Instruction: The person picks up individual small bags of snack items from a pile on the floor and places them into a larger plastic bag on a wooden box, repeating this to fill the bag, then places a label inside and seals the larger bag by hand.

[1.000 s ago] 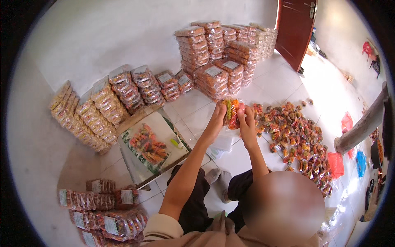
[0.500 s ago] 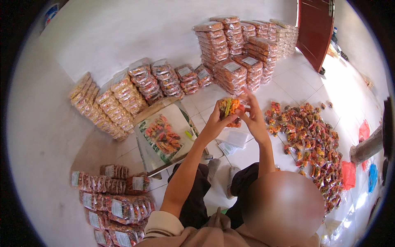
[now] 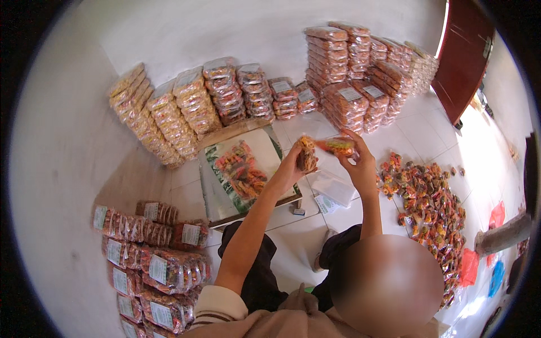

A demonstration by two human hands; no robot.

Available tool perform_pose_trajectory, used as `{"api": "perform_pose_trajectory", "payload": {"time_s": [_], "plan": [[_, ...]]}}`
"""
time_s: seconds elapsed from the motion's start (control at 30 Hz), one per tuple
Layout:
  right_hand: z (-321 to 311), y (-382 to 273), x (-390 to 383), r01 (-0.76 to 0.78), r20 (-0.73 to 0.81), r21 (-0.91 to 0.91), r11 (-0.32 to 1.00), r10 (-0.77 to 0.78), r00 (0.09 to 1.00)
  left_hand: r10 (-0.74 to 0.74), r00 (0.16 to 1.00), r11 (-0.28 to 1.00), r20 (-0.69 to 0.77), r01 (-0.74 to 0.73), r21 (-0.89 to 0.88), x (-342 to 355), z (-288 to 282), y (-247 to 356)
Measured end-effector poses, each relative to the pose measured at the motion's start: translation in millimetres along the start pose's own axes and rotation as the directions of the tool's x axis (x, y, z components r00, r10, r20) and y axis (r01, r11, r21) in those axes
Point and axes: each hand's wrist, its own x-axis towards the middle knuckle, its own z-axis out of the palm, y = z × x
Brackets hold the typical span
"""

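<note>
My left hand [image 3: 290,168] is closed on a small clear packet of brown and orange snacks [image 3: 307,155], held upright above the corner of a low table [image 3: 273,151]. Just to the right, my right hand [image 3: 359,160] pinches another small snack packet [image 3: 338,147], green, orange and red, lying nearly level. The two packets come very close at their ends; I cannot tell whether they touch. On the low table lies a group of colourful snack packets [image 3: 241,169]. Beneath my hands, flat clear plastic bags [image 3: 332,188] and a printed label sheet [image 3: 327,204] rest on the floor tiles.
A wide heap of small snack packets [image 3: 431,205] spreads over the floor at right. Tall stacks of larger packed snacks [image 3: 344,104] line the wall, with labelled packs [image 3: 160,267] at lower left. Red plastic bags [image 3: 469,267], a blue bag [image 3: 496,279] and a brown door [image 3: 465,62] stand at right.
My hands have drawn apart from one shared bundle; each now has a packet of its own. The view has shifted, so the room appears moved to the right.
</note>
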Motion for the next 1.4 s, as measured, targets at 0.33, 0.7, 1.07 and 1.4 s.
{"api": "perform_pose_trajectory", "payload": {"time_s": [0.33, 0.7, 1.07, 1.4], "plan": [[122, -30, -13, 0.082, -0.022, -0.03, 0.996, -0.082, 0.996, 0.247, 0.96, 0.937, -0.134, -0.272, -0.22, -55, 4, 50], [173, -29, -14, 0.117, 0.242, 0.312, 0.943, -0.198, 0.95, 0.475, 0.868, 0.88, -0.146, -0.469, 0.076, -92, -41, 71], [196, -33, -22, 0.245, 0.278, 0.137, 0.96, -0.274, 0.921, 0.435, 0.83, 0.9, -0.348, -0.406, 0.158, -110, -52, 92], [191, 4, -13, -0.305, 0.32, 0.457, 0.836, 0.165, 0.933, 0.466, 0.795, 0.865, -0.389, -0.501, 0.012, -99, -63, 85]]}}
